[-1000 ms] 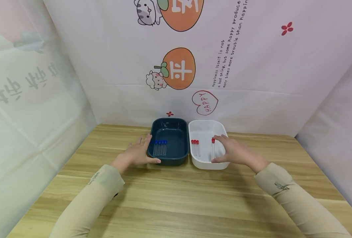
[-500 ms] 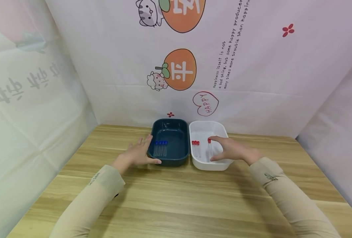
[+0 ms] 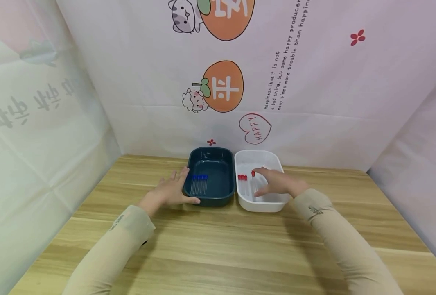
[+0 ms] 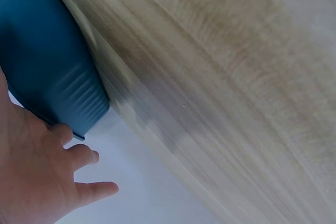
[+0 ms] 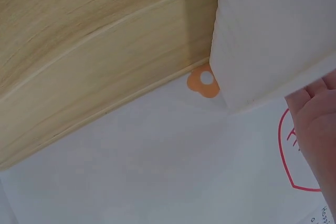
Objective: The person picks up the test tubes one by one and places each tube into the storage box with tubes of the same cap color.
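In the head view my left hand (image 3: 168,191) lies along the left side of a dark blue bin (image 3: 225,180), fingers spread and thumb at the front rim. Several blue-capped test tubes (image 3: 199,185) lie side by side in that bin. My right hand (image 3: 276,182) reaches into the white bin (image 3: 260,207) and holds a red-capped test tube (image 3: 253,174) lengthwise, forefinger at the cap and thumb at the lower end. Just left of it lie several other red-capped test tubes (image 3: 242,178). The right wrist view hides the held tube behind the white bin wall (image 5: 278,35).
The bins stand side by side at the back of a wooden table (image 3: 218,246). Behind them hangs a white printed cloth (image 3: 147,82), with more cloth at both sides. In the left wrist view the blue bin's ribbed outer wall (image 4: 58,61) is near the hand.
My right hand has moved left inside the white bin, bringing the held red-capped test tube closer to the row of others. My left hand stays in place on the blue bin.
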